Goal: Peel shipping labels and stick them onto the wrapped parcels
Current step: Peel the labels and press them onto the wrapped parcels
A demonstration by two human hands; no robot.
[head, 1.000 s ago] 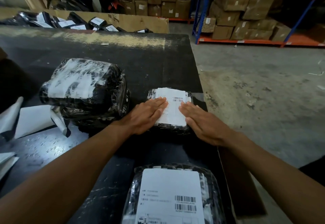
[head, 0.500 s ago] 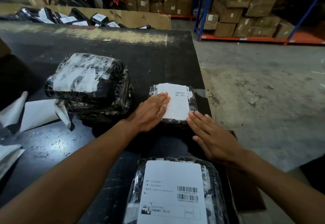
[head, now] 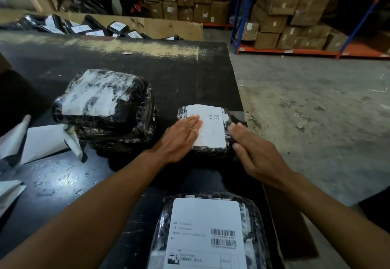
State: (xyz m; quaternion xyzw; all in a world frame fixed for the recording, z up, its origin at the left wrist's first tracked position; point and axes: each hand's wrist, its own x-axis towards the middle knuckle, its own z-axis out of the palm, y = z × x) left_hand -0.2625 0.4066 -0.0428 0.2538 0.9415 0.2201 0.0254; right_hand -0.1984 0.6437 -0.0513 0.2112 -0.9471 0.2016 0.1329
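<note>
A small black wrapped parcel [head: 226, 119] lies near the right edge of the black table [head: 168, 74], with a white shipping label [head: 213, 129] stuck on top. My left hand [head: 181, 140] lies flat, fingers together, on the label's left part. My right hand [head: 259, 157] is spread at the parcel's right side, fingertips touching or nearly touching its edge, holding nothing. A larger labelled parcel [head: 211, 233] sits close in front of me. A stack of bigger wrapped parcels [head: 105, 108] stands to the left.
White label backing sheets [head: 40, 142] lie at the left of the table. A cardboard bin [head: 168, 28] with several labelled parcels stands behind the table. Shelves of brown boxes [head: 295, 15] line the back right. Concrete floor [head: 316, 110] drops off past the table's right edge.
My right hand slid off the label, drew back toward me, then came up beside the parcel's right edge. My left hand stayed flat on the label.
</note>
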